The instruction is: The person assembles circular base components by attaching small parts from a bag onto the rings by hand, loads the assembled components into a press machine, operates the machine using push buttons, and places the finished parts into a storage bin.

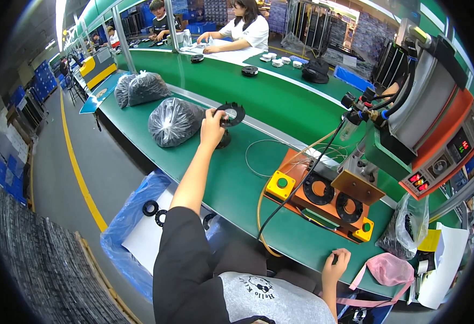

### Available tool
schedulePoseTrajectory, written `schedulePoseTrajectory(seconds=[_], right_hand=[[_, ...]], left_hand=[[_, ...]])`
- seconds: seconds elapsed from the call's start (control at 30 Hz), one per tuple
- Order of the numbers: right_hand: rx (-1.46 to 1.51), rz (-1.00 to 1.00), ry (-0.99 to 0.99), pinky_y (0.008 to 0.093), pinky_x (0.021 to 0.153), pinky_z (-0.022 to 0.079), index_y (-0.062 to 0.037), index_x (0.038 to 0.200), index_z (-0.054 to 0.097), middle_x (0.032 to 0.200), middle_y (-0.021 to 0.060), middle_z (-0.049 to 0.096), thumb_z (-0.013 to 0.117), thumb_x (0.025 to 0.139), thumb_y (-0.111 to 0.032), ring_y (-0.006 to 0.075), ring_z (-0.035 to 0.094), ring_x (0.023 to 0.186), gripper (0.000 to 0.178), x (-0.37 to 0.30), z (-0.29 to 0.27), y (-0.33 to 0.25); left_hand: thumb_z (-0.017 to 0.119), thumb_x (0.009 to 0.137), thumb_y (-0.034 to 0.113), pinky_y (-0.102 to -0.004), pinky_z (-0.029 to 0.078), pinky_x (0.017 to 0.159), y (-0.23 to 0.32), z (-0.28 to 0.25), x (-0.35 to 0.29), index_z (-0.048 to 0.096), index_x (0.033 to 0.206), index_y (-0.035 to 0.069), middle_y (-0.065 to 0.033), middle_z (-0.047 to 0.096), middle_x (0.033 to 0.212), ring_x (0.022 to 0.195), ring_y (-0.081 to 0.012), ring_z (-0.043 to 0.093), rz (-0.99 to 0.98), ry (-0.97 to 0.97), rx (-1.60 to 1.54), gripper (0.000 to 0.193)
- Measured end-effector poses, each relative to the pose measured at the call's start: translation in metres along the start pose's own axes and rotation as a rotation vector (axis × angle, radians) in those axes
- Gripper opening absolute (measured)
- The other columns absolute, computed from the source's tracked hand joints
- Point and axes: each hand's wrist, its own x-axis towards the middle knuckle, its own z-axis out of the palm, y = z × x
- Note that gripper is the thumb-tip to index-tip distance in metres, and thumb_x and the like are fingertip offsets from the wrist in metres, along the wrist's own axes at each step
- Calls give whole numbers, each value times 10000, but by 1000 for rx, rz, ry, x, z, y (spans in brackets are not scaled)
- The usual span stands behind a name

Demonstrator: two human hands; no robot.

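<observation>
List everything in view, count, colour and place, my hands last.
Bench: one, green, centre
Press: one, orange, grey, green, right
Fixture: one, orange, below press
Fixture rings: two, black, on fixture
Button boxes: two, yellow and green, fixture ends
Large bags: two or three, clear, dark-filled, bench left
Smaller bag: one, clear, dark-filled, bench right
Mesh pouch: one, pink, bench right
Lined bin: one, blue, beside bench
Bin rings: at least three, black, inside
Conveyor: one, green, beyond bench
Conveyor parts: two, black, conveyor's far edge
White parts: several, white, far side
Workers: at least two, light and dark tops, behind
Held ring: one, black, above bench
Left hand: one, bare, holding that ring
Right hand: one, bare, near bench edge
</observation>
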Motion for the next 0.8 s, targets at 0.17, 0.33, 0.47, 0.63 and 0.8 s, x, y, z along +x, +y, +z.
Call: schedulePoseTrajectory(seconds=[0.17,0.33,0.47,0.63,0.8], right_hand=[[-8,-76,20,379,791,400,8,816,511,896,154,479,547,696,53,314,493,873,133,1,0,1],[290,-6,-5,344,780,410,-7,783,542,865,137,526,562,736,5,262,514,838,52,2,-9,-15],[847,32,-330,335,827,425,25,1063,505,1004,125,555,688,744,-355,210,541,900,529,6,-7,-67],[1044,251,-308,292,826,439,39,1171,427,1012,125,557,609,796,-182,163,550,902,472,6,-6,-87],[1276,619,-196,351,601,544,19,923,549,922,133,598,526,846,-73,211,605,785,122,15,-29,-64]], left_hand=[[526,699,-136,-272,419,767,66,-60,-43,512,876,18,-116,499,944,857,-223,540,74,195,-650,235],[579,686,-86,-307,445,759,159,-87,-130,544,858,37,-125,553,923,862,-231,541,87,-32,-838,214],[647,642,46,-409,445,753,221,-82,-202,620,967,165,-150,493,1127,893,-336,540,350,-403,-415,348],[658,639,57,-390,456,747,258,-59,-243,611,1027,149,-162,475,1141,852,-335,533,329,-534,-494,402],[660,721,70,-309,474,635,262,-55,-240,422,1272,178,-130,446,1066,747,-269,552,333,-537,-691,609]])
